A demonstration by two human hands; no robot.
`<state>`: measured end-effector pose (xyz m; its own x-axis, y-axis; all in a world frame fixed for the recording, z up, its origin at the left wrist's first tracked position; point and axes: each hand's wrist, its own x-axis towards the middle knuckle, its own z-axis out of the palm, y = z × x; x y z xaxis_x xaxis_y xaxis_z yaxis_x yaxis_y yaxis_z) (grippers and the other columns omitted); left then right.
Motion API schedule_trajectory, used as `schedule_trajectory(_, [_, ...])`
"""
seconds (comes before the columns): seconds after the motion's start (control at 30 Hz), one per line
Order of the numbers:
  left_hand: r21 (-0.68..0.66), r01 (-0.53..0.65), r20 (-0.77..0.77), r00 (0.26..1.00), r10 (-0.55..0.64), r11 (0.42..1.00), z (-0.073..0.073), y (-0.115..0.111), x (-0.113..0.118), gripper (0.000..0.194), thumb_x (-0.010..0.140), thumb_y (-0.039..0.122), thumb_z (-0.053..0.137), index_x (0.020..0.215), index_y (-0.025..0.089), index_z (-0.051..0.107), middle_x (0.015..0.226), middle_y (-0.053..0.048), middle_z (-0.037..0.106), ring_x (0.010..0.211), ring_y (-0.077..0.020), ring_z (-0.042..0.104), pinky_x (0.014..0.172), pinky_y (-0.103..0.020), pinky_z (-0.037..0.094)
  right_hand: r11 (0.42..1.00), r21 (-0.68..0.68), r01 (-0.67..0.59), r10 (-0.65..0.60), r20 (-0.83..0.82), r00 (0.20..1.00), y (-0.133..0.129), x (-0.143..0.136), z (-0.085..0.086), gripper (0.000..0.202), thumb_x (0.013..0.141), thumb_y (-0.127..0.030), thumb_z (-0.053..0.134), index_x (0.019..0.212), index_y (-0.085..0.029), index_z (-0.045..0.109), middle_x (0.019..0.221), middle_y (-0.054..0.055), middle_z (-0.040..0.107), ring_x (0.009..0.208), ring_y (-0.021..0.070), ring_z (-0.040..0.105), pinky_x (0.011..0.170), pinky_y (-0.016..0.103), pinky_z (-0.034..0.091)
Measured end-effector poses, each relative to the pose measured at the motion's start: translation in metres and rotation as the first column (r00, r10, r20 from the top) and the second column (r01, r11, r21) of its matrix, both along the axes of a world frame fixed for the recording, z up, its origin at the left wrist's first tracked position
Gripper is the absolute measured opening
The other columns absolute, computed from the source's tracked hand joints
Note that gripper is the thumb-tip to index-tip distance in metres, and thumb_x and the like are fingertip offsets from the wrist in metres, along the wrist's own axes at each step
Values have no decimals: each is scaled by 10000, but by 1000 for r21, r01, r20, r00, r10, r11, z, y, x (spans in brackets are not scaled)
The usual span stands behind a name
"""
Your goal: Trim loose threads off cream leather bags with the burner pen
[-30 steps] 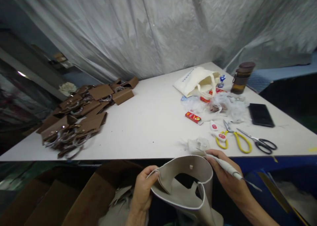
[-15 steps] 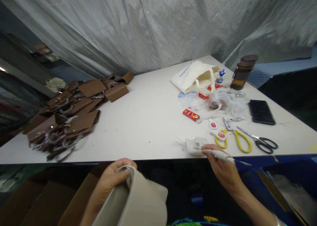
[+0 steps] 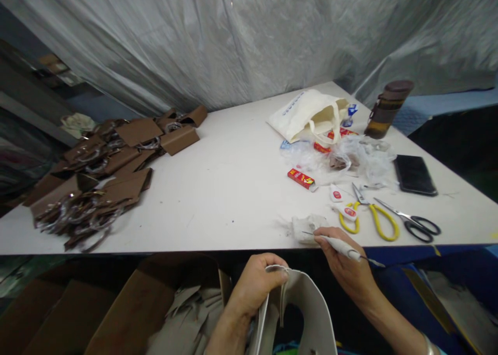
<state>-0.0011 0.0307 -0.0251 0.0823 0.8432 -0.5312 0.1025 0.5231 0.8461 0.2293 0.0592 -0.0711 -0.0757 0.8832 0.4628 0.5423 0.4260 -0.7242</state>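
Low in the centre, my left hand (image 3: 259, 285) pinches the upper edge of a light grey, curved, leather-like piece (image 3: 317, 308), in front of the table edge. My right hand (image 3: 348, 264) grips a white pen-like tool (image 3: 342, 247) with a thin metal tip and a cord trailing from its rear end. The tip points left, over a white crumpled pad (image 3: 307, 225) at the table's front edge. Right of the pad lie yellow-handled scissors (image 3: 376, 222) and black-handled scissors (image 3: 422, 227).
Brown bag pieces (image 3: 112, 163) are heaped on the left of the white table (image 3: 229, 189). Toward the right are a cream tote (image 3: 303, 113), red boxes, clear plastic, a bottle (image 3: 389, 108) and a black phone (image 3: 415, 175). Below, a cardboard box (image 3: 132, 303) holds grey pieces (image 3: 190, 313).
My left hand has moved right with the grey piece, which has turned to show its open, curved inside. The box of grey pieces has come into view. My right hand has barely moved.
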Motion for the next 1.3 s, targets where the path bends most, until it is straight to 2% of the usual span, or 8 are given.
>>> schedule_trajectory(0.23, [-152,55,178,984,-27,987,-24,17,-12,276,512,267,888,714,135,754,629,-30,682,552,-139,551,557,-250,395,1000,-7,9,-9,28,1000,3,0,-6,209,1070,-347,518,1029,-215,675,951,75,752,879,243,718,827,381,557])
schedule_trajectory(0.37, [-162,73,166,985,-46,984,-28,20,-14,296,503,275,901,718,123,765,620,-34,685,535,-133,548,542,-245,391,1000,-28,8,-8,-4,1000,3,3,-3,190,1065,-343,536,1034,-217,675,958,68,748,889,239,713,834,376,550])
schedule_trajectory(0.5, [-170,71,164,985,-43,983,-29,20,-16,290,515,275,909,719,122,773,618,-38,695,528,-131,553,531,-240,393,995,-99,29,-44,-147,988,-6,2,5,208,1056,-369,545,1030,-225,694,946,59,744,888,232,710,833,358,557])
schedule_trajectory(0.63, [-236,68,203,979,-20,969,-34,23,-20,330,473,279,940,713,126,773,639,-52,719,536,-147,591,537,-247,428,962,-261,-85,-11,-348,937,-20,-10,17,295,1058,-429,524,951,-219,702,813,31,728,772,208,705,744,314,570])
schedule_trajectory(0.77, [-258,92,247,969,-26,962,-39,26,-23,341,486,280,957,733,126,780,664,-66,741,541,-154,616,550,-252,456,919,-323,-225,57,-457,888,-28,-21,21,313,1051,-443,546,910,-212,702,793,24,723,757,198,700,740,302,565])
schedule_trajectory(1.03, [-262,87,254,967,-19,961,-38,27,-22,354,475,285,963,737,128,784,644,-50,730,528,-141,604,534,-241,441,891,-372,-260,52,-486,872,-29,-24,15,298,1059,-434,541,930,-214,695,816,11,712,794,190,692,767,294,537])
schedule_trajectory(1.3, [-226,93,227,973,-40,970,-40,25,-23,341,489,282,946,739,122,778,643,-56,729,543,-150,607,554,-251,442,889,-387,-245,86,-386,918,-33,-27,12,340,1066,-436,509,890,-207,688,817,16,693,763,185,663,725,299,500])
